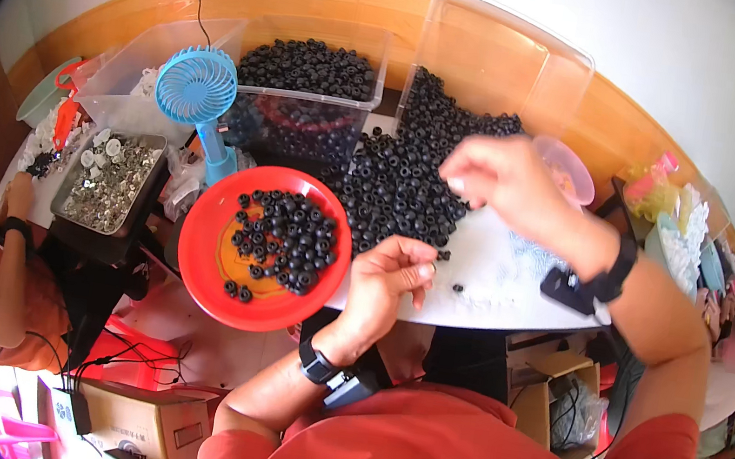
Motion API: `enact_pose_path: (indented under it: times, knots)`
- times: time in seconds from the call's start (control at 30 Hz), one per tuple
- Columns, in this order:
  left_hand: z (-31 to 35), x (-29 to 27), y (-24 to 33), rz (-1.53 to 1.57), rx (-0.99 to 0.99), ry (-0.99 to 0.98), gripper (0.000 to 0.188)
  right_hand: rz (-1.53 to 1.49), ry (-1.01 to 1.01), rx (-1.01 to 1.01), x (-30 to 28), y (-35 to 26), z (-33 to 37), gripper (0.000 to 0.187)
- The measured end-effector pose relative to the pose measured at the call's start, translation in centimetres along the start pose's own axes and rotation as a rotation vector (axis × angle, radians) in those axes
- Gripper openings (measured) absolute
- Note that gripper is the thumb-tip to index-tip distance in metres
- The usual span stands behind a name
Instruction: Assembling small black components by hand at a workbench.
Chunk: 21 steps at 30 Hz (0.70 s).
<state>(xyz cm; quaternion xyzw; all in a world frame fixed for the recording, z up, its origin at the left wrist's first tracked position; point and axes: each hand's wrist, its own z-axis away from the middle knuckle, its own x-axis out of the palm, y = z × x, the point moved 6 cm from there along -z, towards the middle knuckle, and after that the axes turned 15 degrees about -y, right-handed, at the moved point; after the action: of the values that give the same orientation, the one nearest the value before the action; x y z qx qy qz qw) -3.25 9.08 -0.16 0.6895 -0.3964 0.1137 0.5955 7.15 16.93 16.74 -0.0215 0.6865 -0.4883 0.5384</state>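
My left hand [383, 283] is closed in a pinch beside the red plate [193, 266], with a small dark piece [443, 255] showing at its fingertips. Over the pile of black, round, knob-like pieces with holes [392, 186] hangs my right hand [511, 179], its fingers curled toward the thumb. Whatever it may hold is hidden. The red plate bears a scattering of the same black pieces [296, 238]. One tiny dark bit [458, 288] lies alone on the white tabletop [509, 292].
A clear bin [373, 89] of black pieces and a tilted clear tub [505, 52] stand at the back. A blue fan [197, 85] rises behind the plate. Leftward are a metal tray [106, 183] of small parts and a co-worker's arm [6, 292]. A pink bowl [569, 169] sits right.
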Motion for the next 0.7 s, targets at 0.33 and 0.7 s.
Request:
enact_pose_path:
  times: [0.33, 0.7]
  knots:
    - [1.4, 3.1, -0.3, 0.138, -0.034, -0.035, 0.013, -0.175, 0.511, -0.148, 9.4, 5.4, 13.6, 0.01]
    - [1.7, 2.9, -3.3, -0.004, -0.08, -0.001, 0.028, -0.494, 0.516, -0.431, 12.4, 6.2, 13.1, 0.011]
